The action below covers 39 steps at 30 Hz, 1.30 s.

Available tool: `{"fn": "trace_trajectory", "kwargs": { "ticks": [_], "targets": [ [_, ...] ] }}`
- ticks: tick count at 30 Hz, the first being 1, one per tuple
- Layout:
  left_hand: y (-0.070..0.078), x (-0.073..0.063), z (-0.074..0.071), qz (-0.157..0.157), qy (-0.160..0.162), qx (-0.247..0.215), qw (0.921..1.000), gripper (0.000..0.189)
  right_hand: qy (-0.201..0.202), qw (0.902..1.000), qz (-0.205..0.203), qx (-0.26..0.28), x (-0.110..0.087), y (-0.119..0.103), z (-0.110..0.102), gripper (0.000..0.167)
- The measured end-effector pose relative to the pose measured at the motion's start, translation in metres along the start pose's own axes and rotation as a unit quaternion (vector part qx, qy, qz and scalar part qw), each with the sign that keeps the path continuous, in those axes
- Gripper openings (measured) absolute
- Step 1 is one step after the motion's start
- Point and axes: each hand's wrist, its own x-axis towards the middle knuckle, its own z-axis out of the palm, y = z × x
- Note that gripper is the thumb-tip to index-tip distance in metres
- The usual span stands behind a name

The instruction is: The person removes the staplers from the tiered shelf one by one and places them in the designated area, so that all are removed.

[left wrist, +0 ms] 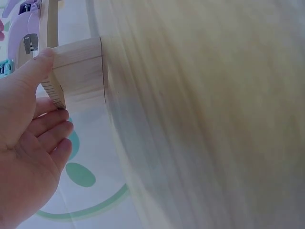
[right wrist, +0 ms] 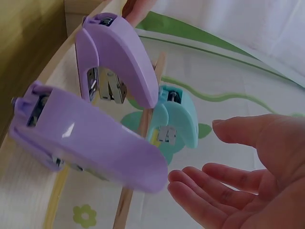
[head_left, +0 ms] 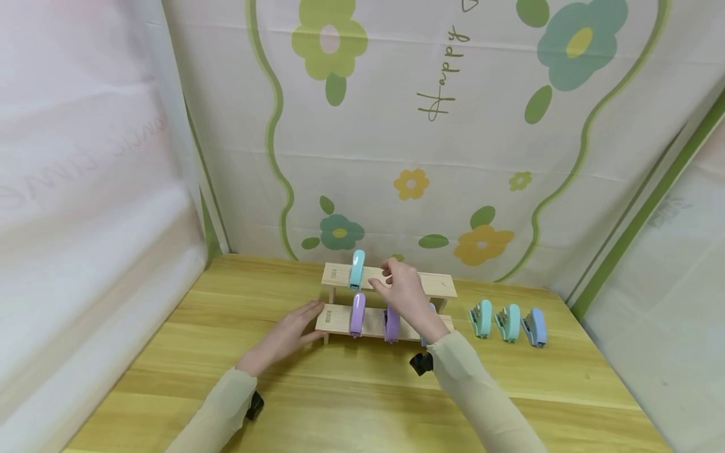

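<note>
A two-tier wooden rack (head_left: 370, 321) stands near the back of the table. At the left end of its lower shelf my left hand (head_left: 289, 330) pinches the board, thumb on one face and fingers on the other (left wrist: 33, 138). Over the upper shelf is my right hand (head_left: 403, 290), its fingers apart and holding nothing. A light teal stapler (head_left: 357, 269) sits on that shelf, just left of the right hand (right wrist: 248, 167). Below, the lower shelf carries a light purple stapler (head_left: 357, 314), a darker purple stapler (head_left: 391, 324) and a blue stapler partly hidden behind my right wrist.
On the table right of the rack, two teal staplers (head_left: 483, 318) and a blue stapler (head_left: 535, 327) stand in a row. A flower-printed cloth (head_left: 362, 157) hangs close behind the rack, and cloth walls flank the wooden table (head_left: 351, 402).
</note>
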Motion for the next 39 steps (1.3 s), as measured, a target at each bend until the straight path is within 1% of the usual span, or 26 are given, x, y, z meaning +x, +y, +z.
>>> {"fn": "trace_trajectory", "kwargs": {
  "ticks": [6, 11, 15, 20, 25, 31, 37, 39],
  "targets": [
    [-0.001, 0.000, 0.001, -0.001, -0.003, 0.002, 1.0000, 0.065, -0.026, 0.9994, 0.016, 0.017, 0.007, -0.007, 0.010, 0.038],
    [-0.002, 0.000, 0.000, 0.004, 0.001, 0.005, 1.0000, 0.065, -0.035, 0.9990, 0.015, 0.025, 0.013, -0.011, 0.018, 0.041],
    [-0.001, 0.000, 0.000, 0.013, 0.007, 0.005, 0.9999, 0.065, -0.040, 0.9990, 0.012, 0.015, 0.017, -0.014, 0.023, 0.042],
    [0.000, 0.001, 0.000, 0.010, 0.002, 0.001, 0.9999, 0.065, -0.041, 0.9990, 0.018, 0.003, 0.020, -0.015, 0.031, 0.039],
    [-0.001, 0.001, 0.001, 0.003, 0.002, 0.000, 1.0000, 0.065, -0.034, 0.9991, 0.025, 0.004, 0.024, -0.016, 0.035, 0.036],
    [-0.002, 0.002, 0.001, -0.002, -0.005, 0.001, 1.0000, 0.065, -0.041, 0.9986, 0.033, 0.010, 0.027, -0.016, 0.034, 0.032],
    [-0.002, 0.002, 0.001, -0.007, -0.009, -0.001, 0.9999, 0.066, -0.050, 0.9979, 0.039, 0.013, 0.027, -0.016, 0.029, 0.021],
    [-0.002, 0.001, 0.001, -0.005, -0.008, 0.001, 1.0000, 0.066, -0.051, 0.9978, 0.040, 0.012, 0.027, -0.016, 0.029, 0.019]
  ]
}}
